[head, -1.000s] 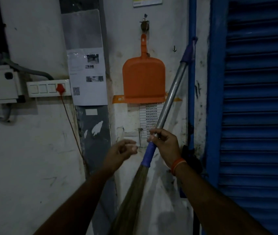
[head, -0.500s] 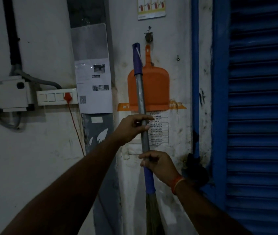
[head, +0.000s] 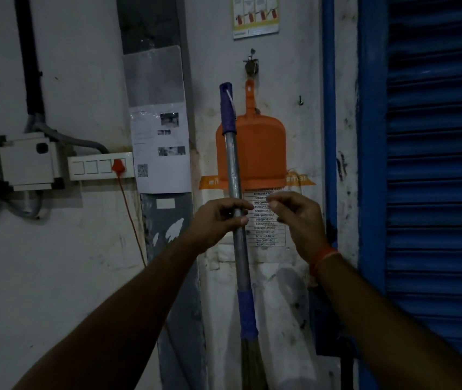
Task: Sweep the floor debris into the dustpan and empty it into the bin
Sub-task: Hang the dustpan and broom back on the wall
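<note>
Printed list (head: 264, 220) on the wall, codes starting "B0BQH", rest too small to read. Orange dustpan (head: 255, 153) hangs on its hook at 12 o'clock above it. Broom (head: 237, 220) near upright — left hand (head: 218, 220) grips the metal shaft. Right hand (head: 298, 220) at 3 o'clock, beside the shaft, fingers loosely curled, holding nothing

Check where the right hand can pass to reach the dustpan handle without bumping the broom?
Free: bare wall right of the orange dustpan, up to the small hook and blue pipe. The right hand hangs there, holding nothing. Crowded: the broom stands upright across the dustpan's left edge, gripped by the left hand, its purple cap beside the dustpan handle.
</note>
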The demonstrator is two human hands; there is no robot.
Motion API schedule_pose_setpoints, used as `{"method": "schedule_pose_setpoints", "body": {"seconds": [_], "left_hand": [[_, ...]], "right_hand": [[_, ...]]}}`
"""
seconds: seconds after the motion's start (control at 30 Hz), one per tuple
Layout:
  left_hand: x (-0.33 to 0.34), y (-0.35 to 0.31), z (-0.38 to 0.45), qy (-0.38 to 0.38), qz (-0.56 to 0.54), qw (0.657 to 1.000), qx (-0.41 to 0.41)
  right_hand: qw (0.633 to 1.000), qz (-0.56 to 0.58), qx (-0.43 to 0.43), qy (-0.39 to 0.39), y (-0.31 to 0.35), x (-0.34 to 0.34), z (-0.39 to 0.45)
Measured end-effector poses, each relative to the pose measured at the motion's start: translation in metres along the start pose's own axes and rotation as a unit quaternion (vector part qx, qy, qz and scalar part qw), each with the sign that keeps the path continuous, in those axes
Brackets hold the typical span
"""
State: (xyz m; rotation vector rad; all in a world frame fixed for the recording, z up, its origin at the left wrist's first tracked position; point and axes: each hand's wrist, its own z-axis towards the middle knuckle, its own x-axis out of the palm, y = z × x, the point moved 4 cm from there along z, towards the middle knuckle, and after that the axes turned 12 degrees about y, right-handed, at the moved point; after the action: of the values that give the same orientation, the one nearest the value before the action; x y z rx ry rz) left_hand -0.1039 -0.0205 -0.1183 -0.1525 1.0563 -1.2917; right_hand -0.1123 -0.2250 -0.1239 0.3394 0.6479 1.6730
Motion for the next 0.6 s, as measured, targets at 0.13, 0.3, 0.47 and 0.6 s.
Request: {"method": "schedule_pose_setpoints", "body": {"seconds": [0.13,0.3,0.47,0.6], "left_hand": [[0.011,0.003,0.0,0.014,0.021,1.0,-0.002],[0.029,0.004,-0.001,0.034,0.095,0.995,-0.003],[0.037,0.001,-0.007,0.041,0.171,0.984,0.013],[0.028,-0.002,-0.008,0.086,0.126,0.988,0.004]], "right_hand": [[0.992,-0.092,-0.019,0.08,0.014,0.003,0.042],[0.981,-0.123,0.002,0.151,0.018,0.01,0.065],[0.983,-0.106,0.004,0.148,0.012,0.01,0.066],[0.987,-0.104,-0.014,0.122,0.008,0.008,0.062]]}}
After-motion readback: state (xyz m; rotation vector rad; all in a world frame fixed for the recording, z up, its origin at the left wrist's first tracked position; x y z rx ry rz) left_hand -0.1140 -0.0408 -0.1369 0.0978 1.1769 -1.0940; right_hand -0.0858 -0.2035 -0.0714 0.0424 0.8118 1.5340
